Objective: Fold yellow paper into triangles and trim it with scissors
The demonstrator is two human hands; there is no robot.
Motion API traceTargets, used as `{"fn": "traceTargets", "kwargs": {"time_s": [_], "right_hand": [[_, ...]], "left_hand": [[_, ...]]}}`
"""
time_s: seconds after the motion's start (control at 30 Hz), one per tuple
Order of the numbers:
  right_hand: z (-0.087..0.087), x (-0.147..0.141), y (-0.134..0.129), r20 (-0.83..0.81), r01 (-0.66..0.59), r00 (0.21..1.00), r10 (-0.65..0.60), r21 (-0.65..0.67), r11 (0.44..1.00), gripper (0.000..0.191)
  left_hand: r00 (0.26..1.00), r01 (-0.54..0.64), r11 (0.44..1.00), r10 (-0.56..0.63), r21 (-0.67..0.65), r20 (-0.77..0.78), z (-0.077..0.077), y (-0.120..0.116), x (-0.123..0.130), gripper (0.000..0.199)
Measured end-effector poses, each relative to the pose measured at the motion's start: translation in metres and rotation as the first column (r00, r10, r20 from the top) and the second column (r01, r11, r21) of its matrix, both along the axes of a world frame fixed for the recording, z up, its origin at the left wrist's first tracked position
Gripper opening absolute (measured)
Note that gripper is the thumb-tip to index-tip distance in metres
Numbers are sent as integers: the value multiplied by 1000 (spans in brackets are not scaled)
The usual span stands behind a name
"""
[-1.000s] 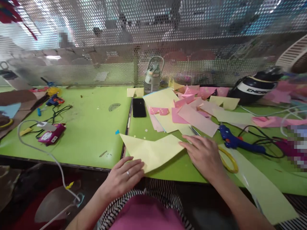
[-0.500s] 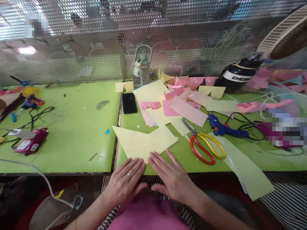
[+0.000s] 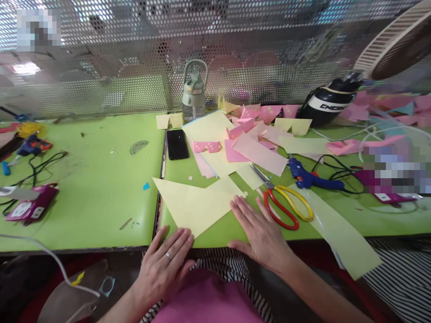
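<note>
A folded sheet of pale yellow paper [image 3: 198,204] lies at the table's front edge, its outline pointed at several corners. My left hand [image 3: 168,260] rests flat with its fingertips on the sheet's lower left edge; a ring shows on one finger. Stretched out along the sheet's right edge is my right hand [image 3: 259,235], fingertips near the paper's right corner. Just to the right of that hand lie scissors [image 3: 278,195] with one red and one yellow handle, blades slightly apart.
Pink and yellow paper pieces [image 3: 261,152] pile up behind the sheet. A black phone [image 3: 178,144], a clear bottle [image 3: 194,96] and a dark bottle [image 3: 332,101] stand or lie farther back. On the right is a blue glue gun [image 3: 313,177]; a purple box [image 3: 33,202] sits left.
My right hand has slid rightward and away along the paper's edge. My left hand has shifted slightly left and nearer me. The whole view has also moved a little.
</note>
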State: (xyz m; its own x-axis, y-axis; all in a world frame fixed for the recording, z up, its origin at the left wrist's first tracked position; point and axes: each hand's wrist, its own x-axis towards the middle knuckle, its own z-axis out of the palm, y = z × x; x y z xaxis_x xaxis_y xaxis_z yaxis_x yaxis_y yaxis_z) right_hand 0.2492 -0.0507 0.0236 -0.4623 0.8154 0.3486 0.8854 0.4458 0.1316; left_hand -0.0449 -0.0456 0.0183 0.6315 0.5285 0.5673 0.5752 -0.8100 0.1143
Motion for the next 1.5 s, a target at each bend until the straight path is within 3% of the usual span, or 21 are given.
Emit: {"fn": "traceTargets", "kwargs": {"time_s": [0.13, 0.23, 0.4, 0.47, 0.67, 0.77, 1.0, 1.27, 1.4, 1.5], "right_hand": [[-1, 4, 1, -12, 49, 999, -49, 14, 999, 92], [4, -11, -1, -41, 67, 997, -67, -7, 998, 90], [9, -60, -9, -55, -226, 974, 221, -107, 968, 88], [7, -64, -10, -53, -250, 968, 246, -106, 962, 89], [3, -10, 3, -32, -17, 999, 15, -72, 997, 89], [5, 5, 7, -16, 18, 1000, -19, -83, 996, 89], [-1, -2, 3, -16, 114, 993, -115, -71, 991, 93], [-3, 0, 3, -29, 115, 993, -117, -62, 991, 95], [-4, -1, 4, -27, 117, 993, -119, -72, 991, 97], [-1, -2, 6, -25, 127, 991, -129, -66, 990, 93]], "left_hand": [[1000, -24, 999, 24, -21, -18, -1, -4, -3, 34], [999, -41, 999, 41, -20, -3, -2, -5, -1, 34], [997, -62, 998, 63, -18, 41, -7, -5, 3, 31], [997, -59, 998, 60, -17, 42, -8, -5, 3, 30], [998, -52, 999, 52, -17, 41, -10, -3, 1, 30], [997, -52, 999, 53, -8, 59, -10, -2, 1, 29], [998, -56, 998, 56, -8, 24, -7, -4, 0, 31], [997, -80, 997, 79, 7, 22, -8, -11, -4, 32], [995, -97, 995, 98, -18, 31, 1, -15, -5, 33], [994, -111, 994, 111, -3, 2, 12, -11, 7, 42]]}}
